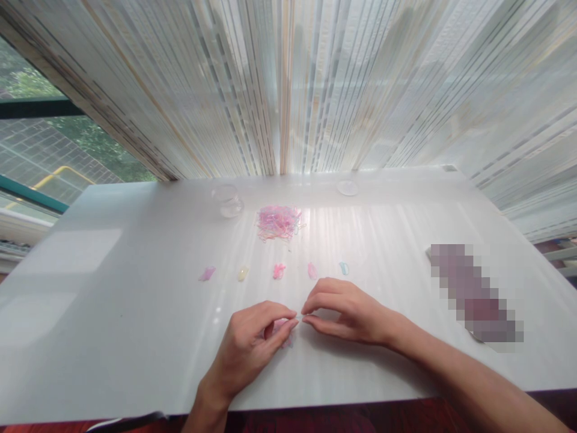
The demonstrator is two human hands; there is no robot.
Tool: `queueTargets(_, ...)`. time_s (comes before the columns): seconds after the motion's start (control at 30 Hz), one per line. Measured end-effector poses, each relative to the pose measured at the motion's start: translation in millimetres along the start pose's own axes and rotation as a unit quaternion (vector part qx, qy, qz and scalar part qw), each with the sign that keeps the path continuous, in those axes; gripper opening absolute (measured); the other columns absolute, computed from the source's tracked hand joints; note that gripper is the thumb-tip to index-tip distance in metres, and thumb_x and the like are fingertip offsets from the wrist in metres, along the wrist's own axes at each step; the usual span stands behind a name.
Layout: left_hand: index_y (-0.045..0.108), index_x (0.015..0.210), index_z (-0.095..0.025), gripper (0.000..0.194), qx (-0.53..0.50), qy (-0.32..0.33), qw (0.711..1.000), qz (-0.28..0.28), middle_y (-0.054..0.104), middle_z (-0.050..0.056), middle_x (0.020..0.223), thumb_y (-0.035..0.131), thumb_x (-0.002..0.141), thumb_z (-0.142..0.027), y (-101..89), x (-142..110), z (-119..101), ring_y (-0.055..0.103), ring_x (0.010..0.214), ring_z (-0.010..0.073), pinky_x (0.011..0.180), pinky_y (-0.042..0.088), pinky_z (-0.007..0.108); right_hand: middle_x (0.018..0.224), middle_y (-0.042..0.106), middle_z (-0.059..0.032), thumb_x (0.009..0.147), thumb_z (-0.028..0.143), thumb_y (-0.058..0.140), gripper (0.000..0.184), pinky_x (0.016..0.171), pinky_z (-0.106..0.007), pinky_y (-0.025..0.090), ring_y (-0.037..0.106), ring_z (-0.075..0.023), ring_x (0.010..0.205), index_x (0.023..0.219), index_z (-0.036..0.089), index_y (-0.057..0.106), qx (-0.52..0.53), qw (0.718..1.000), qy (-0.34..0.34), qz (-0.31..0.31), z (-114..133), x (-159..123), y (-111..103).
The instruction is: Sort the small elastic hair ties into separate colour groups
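My left hand [252,337] and my right hand [347,310] meet near the front middle of the white table [148,337]. Thumb and forefinger of each are pinched, with the tips almost touching. Between them is a tiny pale thin loop [299,316], too small to make out clearly. Partly hidden under my left fingers lies a small heap of pinkish-purple loops [285,341]. Beyond the hands runs a row of small loop groups: purple [207,274], yellow [243,273], bright pink [279,271], light pink [312,271] and teal [344,268].
Farther back lies a larger pile of mixed pastel loops [279,222]. A clear round container [231,207] stands to its left, and a clear disc-like lid [347,188] to its right. A blurred-out long object [473,294] lies at the right. Striped curtains [283,84] hang behind the table.
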State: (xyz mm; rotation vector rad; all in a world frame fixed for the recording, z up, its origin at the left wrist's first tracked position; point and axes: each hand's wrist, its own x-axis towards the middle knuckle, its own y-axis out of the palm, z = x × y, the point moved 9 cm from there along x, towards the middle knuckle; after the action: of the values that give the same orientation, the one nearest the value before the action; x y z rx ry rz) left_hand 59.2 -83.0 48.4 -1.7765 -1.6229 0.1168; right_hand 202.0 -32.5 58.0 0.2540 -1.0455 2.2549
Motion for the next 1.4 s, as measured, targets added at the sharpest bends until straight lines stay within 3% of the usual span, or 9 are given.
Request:
queueTargets(0.53, 0.072, 0.104, -0.022, 0.011, 0.008, 0.004, 1.0, -0.003, 0.076, -0.002, 0.084, 0.07, 0.098, -0.013, -1.0, 1.3, -0.3, 0.059, 0.06, 0.0082, 0.059, 0.05, 0.019, 0.092, 0.074, -0.0066, 0.101, 0.023, 0.065, 0.01, 0.075, -0.027, 0.054, 0.068, -0.0166, 0.082, 0.106, 0.018, 0.071, 0.012, 1.0, 0.002, -0.007, -0.3, -0.6, -1.0)
queueTargets(1.17, 0.069, 0.099, -0.021, 0.007, 0.023, -0.001, 1.0, 0.011, 0.072, -0.002, 0.078, 0.066, 0.1, -0.015, 1.4, 1.7, -3.0, 0.055, 0.057, 0.009, 0.058, 0.049, 0.02, 0.084, 0.074, -0.0055, 0.104, 0.023, 0.06, 0.012, 0.07, -0.029, 0.054, 0.067, -0.0169, 0.075, 0.099, 0.02, 0.071, -0.04, 0.999, -0.013, -0.019, 5.1, 0.8, -7.2)
queueTargets(1.27, 0.07, 0.103, -0.021, 0.007, 0.022, -0.002, 1.0, -0.014, 0.073, 0.0, 0.085, 0.067, 0.099, -0.016, -3.8, 0.8, -2.1, 0.054, 0.056, 0.0081, 0.055, 0.048, 0.019, 0.089, 0.075, -0.0057, 0.103, 0.018, 0.06, 0.011, 0.073, -0.028, 0.056, 0.069, -0.0168, 0.081, 0.101, 0.02, 0.071, -0.031, 0.999, 0.02, -0.012, -3.4, 0.0, -19.1)
queueTargets(1.4, 0.07, 0.104, -0.021, 0.008, 0.019, -0.014, 0.999, -0.03, 0.074, 0.001, 0.091, 0.067, 0.099, -0.016, -7.2, -0.3, 1.2, 0.054, 0.056, 0.0077, 0.051, 0.046, 0.019, 0.093, 0.076, -0.0051, 0.1, 0.017, 0.06, 0.013, 0.071, -0.026, 0.057, 0.07, -0.016, 0.081, 0.102, 0.021, 0.072, -0.03, 0.993, 0.102, -0.059, -28.4, -5.9, -56.2)
